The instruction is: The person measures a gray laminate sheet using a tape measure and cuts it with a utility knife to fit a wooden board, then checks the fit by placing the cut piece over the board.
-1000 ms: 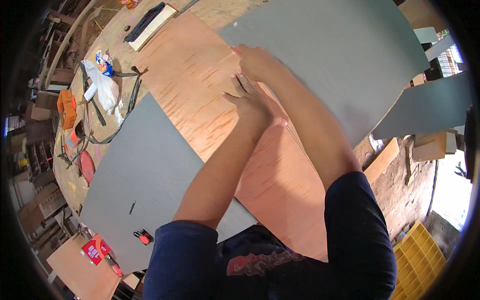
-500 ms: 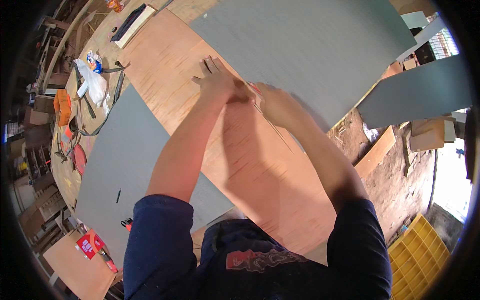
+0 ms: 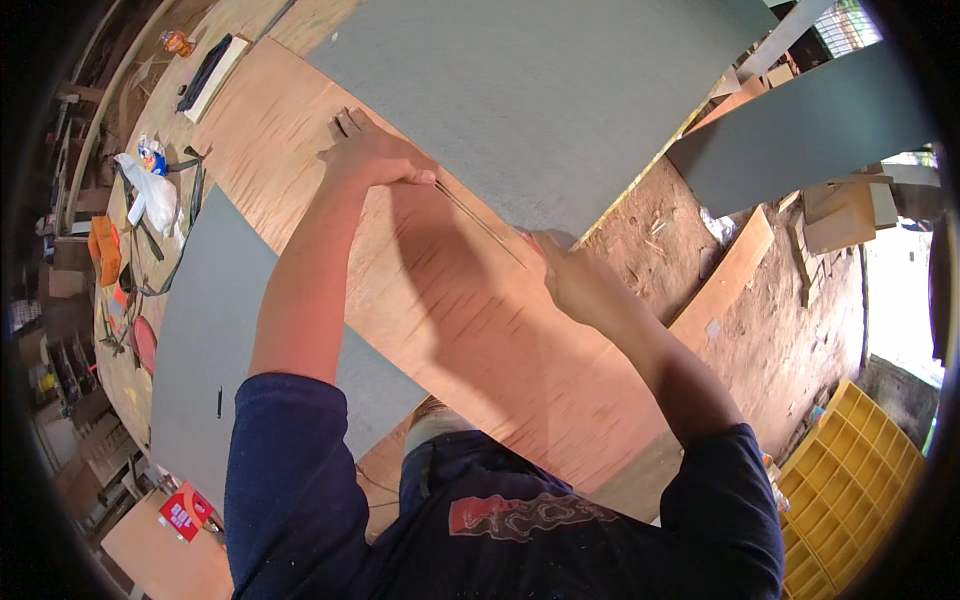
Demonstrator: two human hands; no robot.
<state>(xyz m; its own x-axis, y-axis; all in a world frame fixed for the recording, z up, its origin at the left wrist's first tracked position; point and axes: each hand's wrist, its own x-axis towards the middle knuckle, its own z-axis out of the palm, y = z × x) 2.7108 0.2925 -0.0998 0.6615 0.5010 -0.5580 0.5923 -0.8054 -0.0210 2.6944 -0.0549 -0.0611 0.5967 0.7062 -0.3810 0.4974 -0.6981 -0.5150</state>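
Apparently steadying plywood sheet (image 3: 510,350), left hand (image 3: 366,155) lies flat, fingers spread; right hand (image 3: 578,282) curled at edge, grip unclear.

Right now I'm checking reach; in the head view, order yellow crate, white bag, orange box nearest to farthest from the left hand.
1. White bag, left of the left hand
2. Orange box, farther left
3. Yellow crate, lower right
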